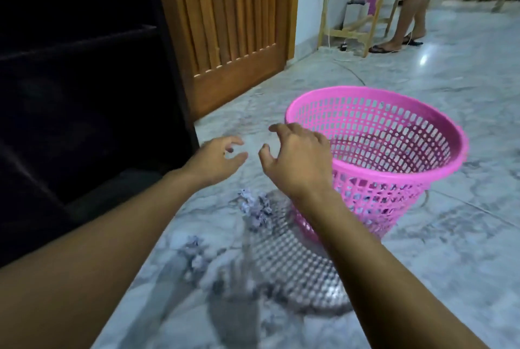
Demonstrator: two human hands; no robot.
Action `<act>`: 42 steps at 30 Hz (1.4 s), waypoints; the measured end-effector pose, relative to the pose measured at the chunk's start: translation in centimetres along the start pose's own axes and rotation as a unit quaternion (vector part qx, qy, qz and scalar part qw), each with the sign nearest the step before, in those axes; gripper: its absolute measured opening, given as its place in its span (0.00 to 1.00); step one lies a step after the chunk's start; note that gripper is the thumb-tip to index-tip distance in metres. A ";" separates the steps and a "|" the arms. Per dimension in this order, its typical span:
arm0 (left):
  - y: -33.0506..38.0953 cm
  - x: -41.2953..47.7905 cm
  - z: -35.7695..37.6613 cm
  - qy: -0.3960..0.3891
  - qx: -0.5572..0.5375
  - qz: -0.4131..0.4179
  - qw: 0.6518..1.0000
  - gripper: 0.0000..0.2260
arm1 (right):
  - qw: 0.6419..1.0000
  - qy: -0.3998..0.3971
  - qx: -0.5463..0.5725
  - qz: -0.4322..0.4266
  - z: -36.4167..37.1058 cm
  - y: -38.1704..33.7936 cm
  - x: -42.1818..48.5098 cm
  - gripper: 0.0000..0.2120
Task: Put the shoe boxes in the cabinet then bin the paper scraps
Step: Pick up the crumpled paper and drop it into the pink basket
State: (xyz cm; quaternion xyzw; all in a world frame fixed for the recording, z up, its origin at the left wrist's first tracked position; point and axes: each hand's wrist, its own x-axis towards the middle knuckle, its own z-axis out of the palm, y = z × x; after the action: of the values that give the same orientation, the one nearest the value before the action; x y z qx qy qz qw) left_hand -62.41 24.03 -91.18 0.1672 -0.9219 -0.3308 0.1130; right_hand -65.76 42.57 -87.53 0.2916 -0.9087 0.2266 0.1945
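Head view: left hand (215,158) and right hand (295,156) out over the marble floor (422,250), near each other but apart, fingers curled and spread, nothing between them. Right hand just in front of the near rim of the pink bin (394,185), upright on the floor, with some scraps visible through its lower mesh. Crumpled paper scraps (254,209) on the floor below the hands, just left of the bin base; dark cabinet (84,95) at left, inside too dark to tell boxes.
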 end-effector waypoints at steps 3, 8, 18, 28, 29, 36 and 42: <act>-6.6 -2.2 1.7 -0.069 0.059 -0.103 0.991 0.31 | 0.998 -0.029 -0.024 -0.046 4.6 -1.7 -2.9 0.22; -14.6 -7.8 6.0 -0.253 0.130 -0.239 0.928 0.52 | 0.982 -0.182 -0.041 -0.027 10.4 -1.9 -6.7 0.21; -23.2 -11.7 13.6 -0.039 0.274 0.070 0.959 0.20 | 0.918 -0.353 -0.014 0.182 17.9 0.0 -9.0 0.29; -22.6 -10.3 15.8 0.093 0.296 0.073 0.948 0.13 | 0.988 -0.136 -0.015 0.077 29.1 4.8 -6.3 0.41; -22.7 -10.5 15.9 0.098 0.297 0.064 0.948 0.13 | 0.988 -0.140 -0.014 0.059 29.9 5.4 -5.9 0.41; -22.7 -10.8 16.4 0.131 0.280 0.053 0.950 0.13 | 0.984 -0.170 0.043 -0.020 31.7 5.1 -4.7 0.27; -22.2 -9.9 16.4 0.120 0.230 -0.013 0.966 0.13 | 0.989 -0.084 0.118 -0.011 32.3 4.5 -6.0 0.05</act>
State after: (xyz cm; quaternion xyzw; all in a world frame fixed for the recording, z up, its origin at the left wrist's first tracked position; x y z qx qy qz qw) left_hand -53.34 21.09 -118.88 0.2392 -0.9505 -0.0886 0.1772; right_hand -71.14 31.56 -118.33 0.3409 -0.8853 0.3047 0.0845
